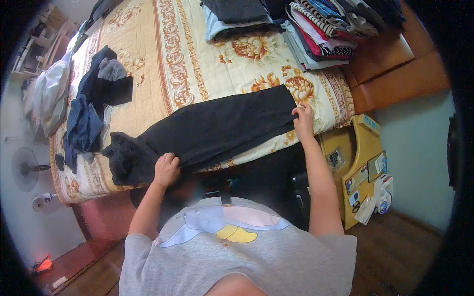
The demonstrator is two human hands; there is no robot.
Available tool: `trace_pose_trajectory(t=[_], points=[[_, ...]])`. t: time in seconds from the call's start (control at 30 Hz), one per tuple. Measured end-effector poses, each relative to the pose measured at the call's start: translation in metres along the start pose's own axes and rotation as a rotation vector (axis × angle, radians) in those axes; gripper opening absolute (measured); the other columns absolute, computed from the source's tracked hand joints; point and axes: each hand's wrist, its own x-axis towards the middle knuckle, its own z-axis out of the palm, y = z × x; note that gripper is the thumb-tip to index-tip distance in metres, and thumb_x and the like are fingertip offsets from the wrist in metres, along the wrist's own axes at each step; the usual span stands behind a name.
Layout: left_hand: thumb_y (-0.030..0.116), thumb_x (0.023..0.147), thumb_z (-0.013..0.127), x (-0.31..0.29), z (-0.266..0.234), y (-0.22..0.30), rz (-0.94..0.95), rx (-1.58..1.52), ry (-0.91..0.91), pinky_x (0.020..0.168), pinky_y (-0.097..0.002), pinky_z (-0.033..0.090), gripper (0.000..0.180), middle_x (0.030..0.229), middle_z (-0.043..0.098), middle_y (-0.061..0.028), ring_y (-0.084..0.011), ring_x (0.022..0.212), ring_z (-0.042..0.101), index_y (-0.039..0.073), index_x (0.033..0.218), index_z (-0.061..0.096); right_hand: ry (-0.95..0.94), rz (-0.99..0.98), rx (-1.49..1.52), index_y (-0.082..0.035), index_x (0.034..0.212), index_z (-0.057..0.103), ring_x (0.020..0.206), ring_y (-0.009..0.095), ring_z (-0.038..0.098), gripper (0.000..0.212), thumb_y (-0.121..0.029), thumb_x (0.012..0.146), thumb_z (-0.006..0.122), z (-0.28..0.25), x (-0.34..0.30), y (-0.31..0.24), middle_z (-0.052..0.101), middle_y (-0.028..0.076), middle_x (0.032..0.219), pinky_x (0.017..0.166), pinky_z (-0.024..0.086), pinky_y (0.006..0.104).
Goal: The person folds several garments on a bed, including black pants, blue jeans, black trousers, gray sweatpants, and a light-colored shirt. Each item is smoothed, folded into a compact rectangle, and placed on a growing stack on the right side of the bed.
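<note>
The right hand (303, 118) rests on the far end of a black garment (217, 130), fingers curled over its upper corner and pinching the cloth at the edge. The left hand (166, 169) presses down on the opposite part of the same garment, near its bunched, rumpled end, with the fingers bent and closed onto the fabric. Between the two hands the black garment lies stretched flat in a long band across the near side of the bed, running at a slant from the left hand up to the right.

Beneath it spreads a cream bedspread (163, 64) with orange flowers and ornate stripes. Further off on the left of the bed lies a loose heap of dark blue and grey clothes (94, 106), well apart from the garment. At the far right corner of the bed stands a stack of folded clothes (316, 29) in striped and plain colours. A yellow cabinet (363, 163) stands just beside the bed on the right, and a fan (24, 167) stands on the floor at the left.
</note>
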Motion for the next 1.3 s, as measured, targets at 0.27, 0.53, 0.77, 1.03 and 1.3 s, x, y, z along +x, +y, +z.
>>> trace_pose_trajectory(t=[0.27,0.53,0.77,1.03,1.3], points=[[0.009,0.058,0.062,-0.02,0.02,-0.002,-0.089,0.026,-0.053,0.053,-0.0393,0.043,0.023,0.069,0.048,-0.0092,-0.0293,0.063,0.053,0.007,0.073,0.046,0.1,0.008,0.101,-0.004,0.08,0.053,0.093,0.03,0.051,0.024,0.013,0.064,0.05,-0.007,-0.01,-0.002,0.043,0.012,0.104,0.079,0.042,0.0377],[0.009,0.062,0.059,-0.03,0.035,0.009,-0.086,0.017,-0.103,0.054,-0.0371,0.045,0.018,0.07,0.048,-0.0069,-0.0255,0.066,0.055,0.01,0.076,0.047,0.091,0.074,0.101,-0.002,0.081,0.054,0.095,0.031,0.05,0.024,0.014,0.064,0.049,0.021,-0.037,0.031,0.045,0.013,0.1,0.082,0.042,0.036],[0.005,0.058,0.061,-0.028,0.04,0.009,-0.194,-0.074,-0.136,0.062,-0.0397,0.045,0.032,0.077,0.051,-0.0097,-0.0302,0.075,0.056,0.007,0.088,0.051,-0.18,0.09,0.203,-0.003,0.074,0.065,0.095,0.029,0.052,0.02,0.007,0.065,0.05,0.019,-0.012,0.06,0.054,0.017,0.101,0.084,0.042,0.0334],[0.006,0.065,0.056,-0.033,0.041,0.006,-0.139,-0.006,-0.108,0.057,-0.0375,0.046,0.037,0.072,0.052,-0.0073,-0.0266,0.07,0.057,0.011,0.101,0.054,-0.129,0.21,-0.144,-0.001,0.097,0.059,0.096,0.032,0.056,0.028,-0.021,0.078,0.062,0.037,0.071,-0.002,0.06,0.019,0.096,0.079,0.045,0.0407],[0.006,0.066,0.056,-0.033,0.043,0.009,-0.161,-0.02,-0.07,0.058,-0.0374,0.046,0.038,0.074,0.054,-0.0068,-0.0256,0.07,0.057,0.012,0.104,0.055,-0.022,0.43,-0.115,0.0,0.1,0.053,0.095,0.034,0.057,0.035,-0.028,0.081,0.061,0.044,0.071,-0.036,0.059,0.018,0.101,0.078,0.046,0.0432]])
